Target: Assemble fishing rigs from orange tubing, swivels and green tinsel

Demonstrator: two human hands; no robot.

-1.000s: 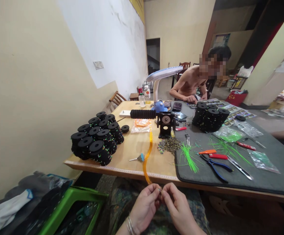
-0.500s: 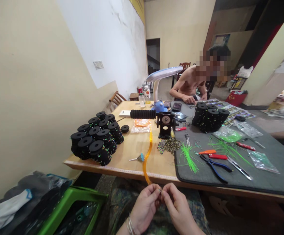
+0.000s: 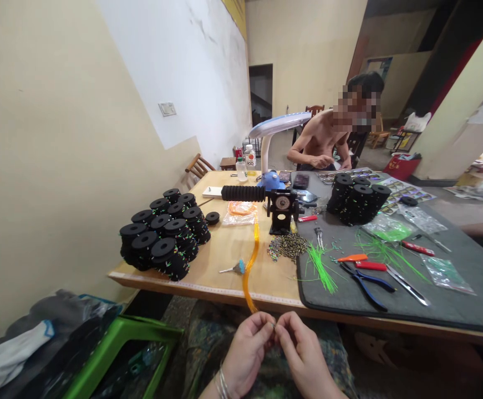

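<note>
My left hand (image 3: 253, 343) and my right hand (image 3: 299, 344) meet fingertip to fingertip just below the table's front edge. Both are closed in a pinch around something tiny between the fingertips, too small to name. Beyond them a bundle of orange line (image 3: 246, 285) curves down over the table edge towards my left fingers. A small grey-and-blue piece with a pale stem (image 3: 238, 267) lies against the bundle. Farther back stands a black winding device (image 3: 281, 213) with a foam-covered bar (image 3: 243, 193). Small metal pieces (image 3: 289, 247) are heaped in front of it.
Stacked black foam spools (image 3: 163, 249) stand at left, more spools (image 3: 355, 202) at back right. On the grey mat (image 3: 453, 310) lie blue-handled pliers (image 3: 368, 285), scissors-like tweezers (image 3: 407, 285) and green strands (image 3: 322, 269). A desk lamp (image 3: 271, 180) stands behind; a person (image 3: 320, 147) sits across.
My hands have hardly moved and keep their pinch. Across the table, the person has shifted slightly left and drawn a hand back from the table edge.
</note>
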